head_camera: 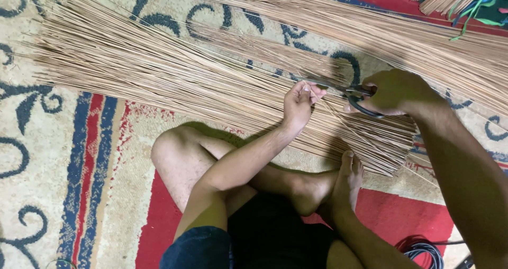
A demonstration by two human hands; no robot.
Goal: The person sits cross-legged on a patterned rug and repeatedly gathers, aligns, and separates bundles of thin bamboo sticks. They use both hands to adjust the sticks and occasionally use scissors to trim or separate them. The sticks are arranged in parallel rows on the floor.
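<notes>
Our left hand [299, 102] pinches one thin stick [275, 78] taut; right hand [394, 91], fingers closed through scissors [352, 95], meets it above the fanned sticks [159, 73].

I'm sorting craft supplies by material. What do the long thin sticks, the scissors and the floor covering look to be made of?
Sticks: dry plant fibre, probably palm-leaf ribs; matte tan, thin, stiff and straight.
Scissors, in the right hand: dull grey metal blades, dark loop handles that may be plastic; too small to be sure.
Floor covering: woven textile carpet, matte short pile with a beige, blue and red pattern.
The left hand pinches a stick.
</notes>
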